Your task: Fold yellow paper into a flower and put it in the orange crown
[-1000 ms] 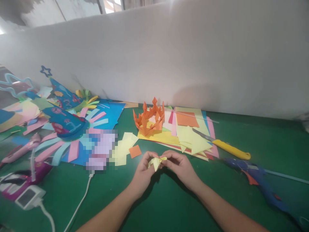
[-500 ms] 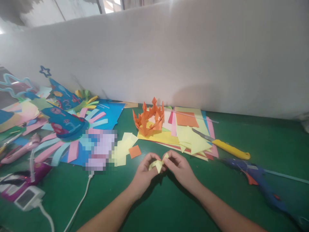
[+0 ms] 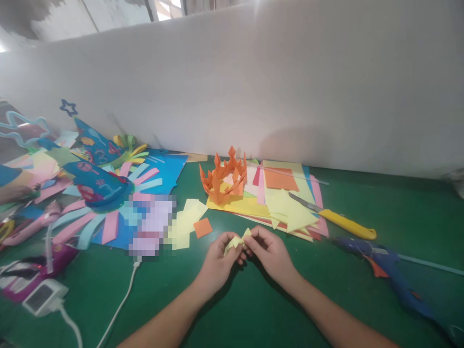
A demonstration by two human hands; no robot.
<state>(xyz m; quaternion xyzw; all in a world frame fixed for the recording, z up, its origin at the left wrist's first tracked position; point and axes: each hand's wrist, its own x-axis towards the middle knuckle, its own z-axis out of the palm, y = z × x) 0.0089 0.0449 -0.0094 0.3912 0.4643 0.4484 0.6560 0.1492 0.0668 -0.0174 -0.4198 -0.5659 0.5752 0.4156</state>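
Note:
Between my two hands is a small folded piece of pale yellow paper [image 3: 236,241] with pointed tips. My left hand [image 3: 218,256] pinches it from the left, thumb on top. My right hand [image 3: 267,250] grips its right end between thumb and fingers. Parts of the folded paper are hidden behind my fingers. Beyond my hands stands an orange folded paper crown [image 3: 223,181], on a stack of coloured paper sheets. A small orange paper square [image 3: 202,227] lies just left of my left hand.
A yellow-handled knife [image 3: 346,224] and a blue glue gun [image 3: 391,270] lie at the right. Blue party hats [image 3: 99,186] with paper strips stand at the left, near a white cable [image 3: 118,309]. Another person's hand [image 3: 14,194] shows at the left edge. A white wall [image 3: 326,87] rises behind.
The yellow paper has turned in my fingers, and its downward point now sits higher, by my left thumb. Another person's hand has come in at the left edge.

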